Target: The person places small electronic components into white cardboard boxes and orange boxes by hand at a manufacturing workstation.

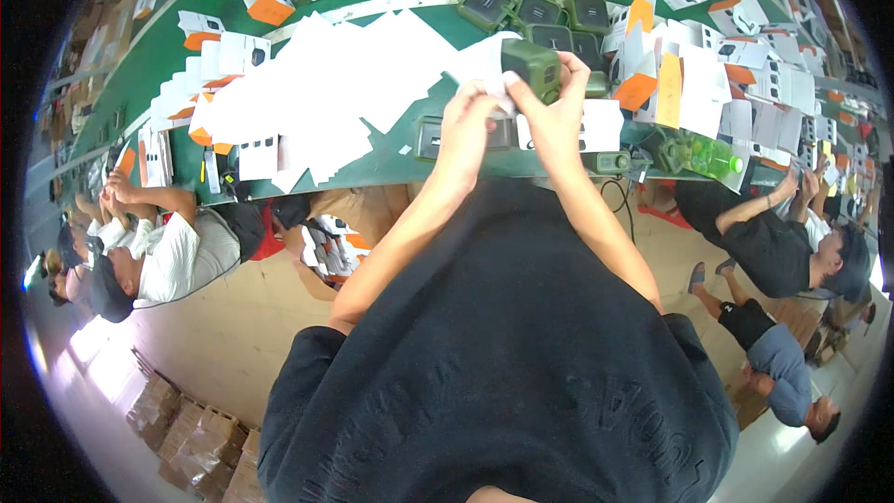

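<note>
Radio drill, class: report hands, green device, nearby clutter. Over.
Right hand grips green device. Left hand at white wrapper beside it. White sheets spread left.

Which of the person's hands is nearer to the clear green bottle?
Right. The right hand, at the dark green boxy device, is left of the clear green bottle; the left hand is farther left of it.

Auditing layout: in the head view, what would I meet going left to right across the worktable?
White paper sheets, left hand, held green device, small green device at the near edge, green plastic bottle.
</note>
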A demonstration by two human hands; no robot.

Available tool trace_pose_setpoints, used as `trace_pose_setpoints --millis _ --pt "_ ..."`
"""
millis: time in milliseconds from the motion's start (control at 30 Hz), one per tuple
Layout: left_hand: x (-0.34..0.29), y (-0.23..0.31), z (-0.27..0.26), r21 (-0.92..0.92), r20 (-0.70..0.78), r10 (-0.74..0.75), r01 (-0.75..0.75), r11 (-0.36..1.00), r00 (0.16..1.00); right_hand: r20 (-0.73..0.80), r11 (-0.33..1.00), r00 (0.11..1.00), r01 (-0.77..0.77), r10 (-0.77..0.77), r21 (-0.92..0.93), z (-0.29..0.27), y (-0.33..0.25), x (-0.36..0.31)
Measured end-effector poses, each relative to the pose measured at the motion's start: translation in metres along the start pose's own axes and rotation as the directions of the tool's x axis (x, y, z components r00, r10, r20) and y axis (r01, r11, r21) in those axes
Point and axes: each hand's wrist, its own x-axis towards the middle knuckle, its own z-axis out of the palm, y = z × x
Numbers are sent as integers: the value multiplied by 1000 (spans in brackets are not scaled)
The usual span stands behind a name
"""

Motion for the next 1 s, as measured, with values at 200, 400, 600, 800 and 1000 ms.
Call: trace_pose_setpoints --millis 200,400,600,800,1000 --pt "-2 17 10 57 -127 32 -25 998 991 105 920 981 -187 161 344 0 -15 2" --pt "-4 -13 -7 82 -47 101 -97 992 994 347 668 778 -628 523 400 -19 -10 18" --pt "-5 -18 -11 69 -2 49 -48 996 999 199 887 975 179 -101 -425 -23 -6 14" --pt "31 -44 -21 -139 -212 -75 46 989 975 247 926 908 -368 339 85 -18 -5 20" --pt "37 18 14 -270 61 -222 231 935 973 617 972 751 -178 233 -151 -81 -4 22"
